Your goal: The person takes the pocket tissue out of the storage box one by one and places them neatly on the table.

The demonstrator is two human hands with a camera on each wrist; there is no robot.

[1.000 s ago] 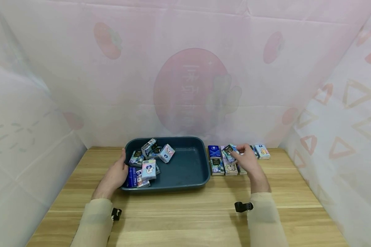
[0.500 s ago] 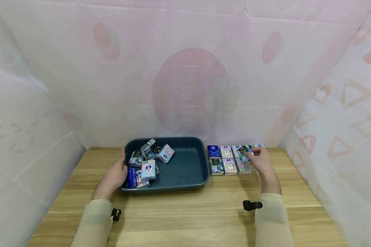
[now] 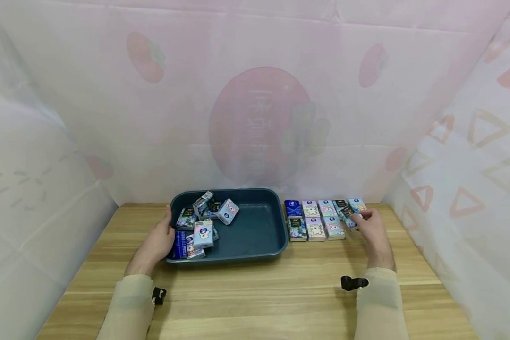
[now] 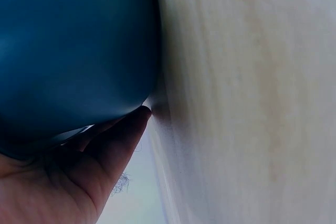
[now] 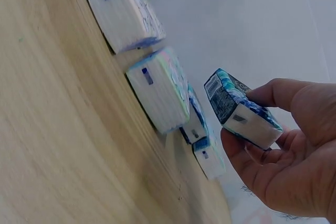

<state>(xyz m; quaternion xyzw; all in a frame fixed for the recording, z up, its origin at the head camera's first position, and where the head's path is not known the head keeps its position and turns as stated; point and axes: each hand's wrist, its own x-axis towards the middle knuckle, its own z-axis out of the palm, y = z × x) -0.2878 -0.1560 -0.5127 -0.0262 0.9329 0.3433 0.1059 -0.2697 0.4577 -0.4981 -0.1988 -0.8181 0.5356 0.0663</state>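
My left hand (image 3: pixel 155 241) holds the left rim of a dark blue-green tray (image 3: pixel 252 233). In the left wrist view its fingers (image 4: pixel 118 148) lie along the tray's outer wall; the thumb is mostly hidden there. My right hand (image 3: pixel 375 231) pinches a small dark floral tissue pack (image 5: pixel 244 111) between thumb and fingers. That pack is tilted above the table, at the right end of the front row. Beside it lies a light tissue pack with a cartoon print (image 3: pixel 334 227). Behind are another dark floral pack (image 3: pixel 339 205) and a light blue pack (image 3: pixel 357 204).
Several tissue packs lie loosely in the tray's left half, among them a white-blue pack (image 3: pixel 203 233) and a deep blue pack (image 3: pixel 180 244). Two rows of packs, starting with a blue pack (image 3: pixel 293 208), stand right of the tray on the wooden table (image 3: pixel 255 302). A printed cloth (image 3: pixel 170 127) hangs behind.
My right hand has moved right with the dark floral tissue pack, from over the middle of the rows to the front row's right end. My left hand stays at the tray.
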